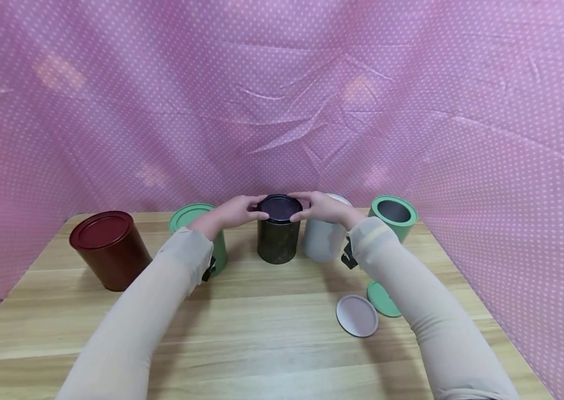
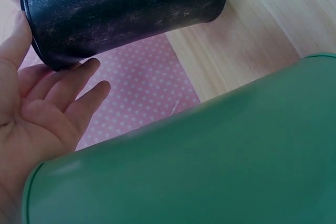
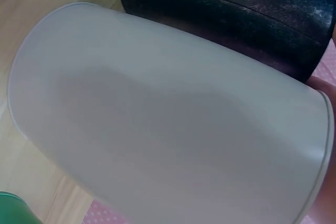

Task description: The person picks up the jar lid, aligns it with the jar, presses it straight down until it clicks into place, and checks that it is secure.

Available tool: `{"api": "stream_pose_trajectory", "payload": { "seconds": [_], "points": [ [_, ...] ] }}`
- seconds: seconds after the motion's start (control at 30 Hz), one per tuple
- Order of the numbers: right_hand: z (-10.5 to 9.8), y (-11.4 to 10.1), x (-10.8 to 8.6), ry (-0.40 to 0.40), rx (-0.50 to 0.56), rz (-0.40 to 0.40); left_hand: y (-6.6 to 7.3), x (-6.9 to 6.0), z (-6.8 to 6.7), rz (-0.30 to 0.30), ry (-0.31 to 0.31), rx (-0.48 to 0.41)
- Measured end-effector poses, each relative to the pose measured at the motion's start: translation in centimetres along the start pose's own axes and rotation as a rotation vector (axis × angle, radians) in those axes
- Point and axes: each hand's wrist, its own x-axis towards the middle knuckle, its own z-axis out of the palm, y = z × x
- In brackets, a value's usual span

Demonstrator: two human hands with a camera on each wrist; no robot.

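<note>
At the back middle of the table stands a dark, mottled canister with a black lid on its top. My left hand grips the lid's edge from the left, thumb in front and fingers towards the back. From the right, my right hand holds the same edge in a like way. In the left wrist view, the fingers touch the dark canister's rim. A white canister hides most of my right hand in the right wrist view.
A red lidded canister stands far left, and a green lidded canister under my left wrist. An uncovered green canister is at back right. A white lid and a green lid lie at the right. Pink dotted cloth hangs behind.
</note>
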Motion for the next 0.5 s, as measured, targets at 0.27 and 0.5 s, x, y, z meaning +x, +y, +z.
{"api": "stream_pose_trajectory", "payload": {
  "seconds": [0.27,0.5],
  "points": [
    [-0.4,-0.5,0.0,-0.042,0.019,0.054,0.0,0.0,-0.1,0.020,0.004,-0.003],
    [-0.7,-1.3,-0.3,-0.065,0.012,0.156,0.1,-0.1,0.0,-0.006,-0.006,-0.017]
  ]
}}
